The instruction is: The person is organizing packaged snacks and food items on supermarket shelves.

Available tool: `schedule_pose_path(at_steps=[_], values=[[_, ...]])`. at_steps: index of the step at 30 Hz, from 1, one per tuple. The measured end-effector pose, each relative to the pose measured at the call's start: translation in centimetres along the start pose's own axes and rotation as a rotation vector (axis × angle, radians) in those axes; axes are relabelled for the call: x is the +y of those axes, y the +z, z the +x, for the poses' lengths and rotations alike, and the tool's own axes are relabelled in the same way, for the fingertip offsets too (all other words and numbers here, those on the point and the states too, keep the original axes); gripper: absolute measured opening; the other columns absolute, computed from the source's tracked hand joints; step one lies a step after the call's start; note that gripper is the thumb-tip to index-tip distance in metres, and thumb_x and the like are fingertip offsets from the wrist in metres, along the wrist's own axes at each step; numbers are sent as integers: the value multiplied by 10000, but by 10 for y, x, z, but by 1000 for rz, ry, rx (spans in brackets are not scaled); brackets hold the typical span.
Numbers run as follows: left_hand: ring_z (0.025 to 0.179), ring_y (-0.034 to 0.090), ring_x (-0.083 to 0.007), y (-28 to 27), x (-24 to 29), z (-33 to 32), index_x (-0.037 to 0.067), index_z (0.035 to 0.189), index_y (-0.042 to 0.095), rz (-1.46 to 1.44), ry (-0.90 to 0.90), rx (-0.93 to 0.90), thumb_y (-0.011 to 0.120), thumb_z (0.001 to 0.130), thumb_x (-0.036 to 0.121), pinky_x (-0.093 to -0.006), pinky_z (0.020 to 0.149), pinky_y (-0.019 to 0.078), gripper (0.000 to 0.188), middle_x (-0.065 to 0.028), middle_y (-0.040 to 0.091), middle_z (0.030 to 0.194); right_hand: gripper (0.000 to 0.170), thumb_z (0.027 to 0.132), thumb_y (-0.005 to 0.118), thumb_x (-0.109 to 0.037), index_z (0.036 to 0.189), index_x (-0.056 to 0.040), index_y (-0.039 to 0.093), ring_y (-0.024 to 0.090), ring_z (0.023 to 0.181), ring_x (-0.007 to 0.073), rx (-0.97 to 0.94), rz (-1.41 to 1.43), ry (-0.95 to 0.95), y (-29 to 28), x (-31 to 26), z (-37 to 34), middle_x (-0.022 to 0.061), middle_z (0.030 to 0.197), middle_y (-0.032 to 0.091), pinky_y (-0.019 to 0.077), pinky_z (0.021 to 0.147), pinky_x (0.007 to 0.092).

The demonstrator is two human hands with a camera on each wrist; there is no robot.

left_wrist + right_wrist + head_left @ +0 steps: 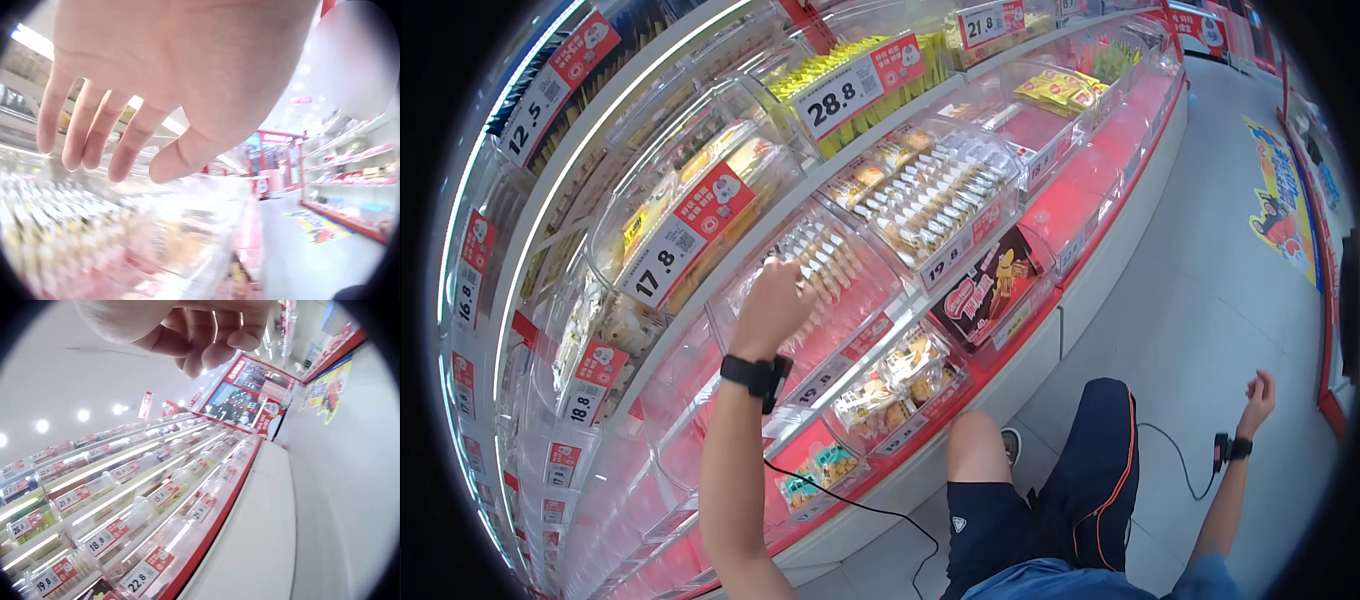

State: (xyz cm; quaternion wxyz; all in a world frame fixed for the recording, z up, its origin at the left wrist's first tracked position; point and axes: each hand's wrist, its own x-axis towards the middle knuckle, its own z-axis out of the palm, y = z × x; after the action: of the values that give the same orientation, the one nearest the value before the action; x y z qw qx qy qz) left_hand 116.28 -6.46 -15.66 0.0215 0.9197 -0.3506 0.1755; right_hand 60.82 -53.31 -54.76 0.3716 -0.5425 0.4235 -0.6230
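My left hand [775, 312] is over a clear bin of wrapped snack sticks [828, 262] in the head view, its fingertips at the upper end of the row. In the left wrist view the left hand [156, 81] has its fingers extended and slightly spread, with nothing between them; the wrapped packs [62, 231] stand below. Whether the fingertips touch a pack cannot be told. My right hand [1257, 402] hangs out over the aisle at the right. The right wrist view shows the right hand [187, 328] with its fingers loosely bent and empty.
Neighbouring bins hold more wrapped sticks [940, 195], yellow packets [1060, 92] and a dark box [988, 287]. Price tags [850, 95] line the shelf edges. A black cable [850, 500] trails from the left wrist. The aisle floor [1200, 300] runs along the right.
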Motion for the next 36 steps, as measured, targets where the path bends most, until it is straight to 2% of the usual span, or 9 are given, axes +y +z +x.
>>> schedule_pose_path(at_steps=[7,12,14,16,20,22,28,32,36], values=[[1305,407,-369,37,-82,65,-106,1355,367,-157,-697,-161,591,742,665,-403,1075,337,1010,-305,406,1380,167,945,460,-126,1004,-59,601,436,609,54,218,-270,354,-131,93,-126,-24,677,465,348,512,208],[1351,275,-452,58,-22,96,-25,1396,346,12,-660,-138,534,831,567,-509,1125,200,840,-302,317,1439,126,885,439,-59,879,-69,564,452,566,69,131,-559,561,-195,188,-172,8,676,477,348,449,230],[1404,105,-462,71,-9,119,59,1481,188,-22,-517,-192,450,878,500,-673,1078,20,792,-299,170,1501,102,860,445,-40,844,-43,545,477,585,124,70,-795,399,-231,222,-186,51,680,498,386,495,291],[1405,68,-470,150,-78,170,55,1481,182,-55,-456,-221,464,856,530,-663,1081,24,834,-298,128,1511,58,871,460,-33,849,6,497,470,638,217,93,-998,300,-224,161,-194,111,702,487,401,602,356],[1400,87,-477,118,-50,160,4,1448,241,-128,-406,-293,499,838,467,-556,1134,71,808,-346,137,1484,60,880,475,-52,871,3,497,459,670,227,363,-960,280,-261,158,-186,115,724,489,399,641,359],[1371,171,-495,117,-56,159,-29,1391,341,-174,-420,-285,536,830,427,-555,1124,141,749,-370,252,1430,60,869,477,-49,858,-1,509,456,630,210,324,-860,565,-255,129,-183,105,716,496,400,589,342],[1182,432,-517,128,-56,144,-11,1272,447,10,-253,65,600,792,321,-513,1043,342,604,-351,460,1273,60,784,531,-20,784,12,581,585,621,271,166,-1087,313,-228,122,-216,150,661,584,454,601,392],[1227,446,-448,71,6,122,40,1313,439,275,-625,-192,651,728,488,-458,992,429,766,-291,460,1306,63,762,540,-7,753,14,599,591,616,292,165,-923,492,-204,100,-211,169,655,596,455,595,396],[1214,474,-432,89,-22,134,16,1331,404,189,-650,-224,656,702,459,-448,1008,421,809,-298,436,1317,72,756,541,-7,733,17,605,591,617,295,164,-870,572,-189,72,-214,166,645,592,457,598,396]])
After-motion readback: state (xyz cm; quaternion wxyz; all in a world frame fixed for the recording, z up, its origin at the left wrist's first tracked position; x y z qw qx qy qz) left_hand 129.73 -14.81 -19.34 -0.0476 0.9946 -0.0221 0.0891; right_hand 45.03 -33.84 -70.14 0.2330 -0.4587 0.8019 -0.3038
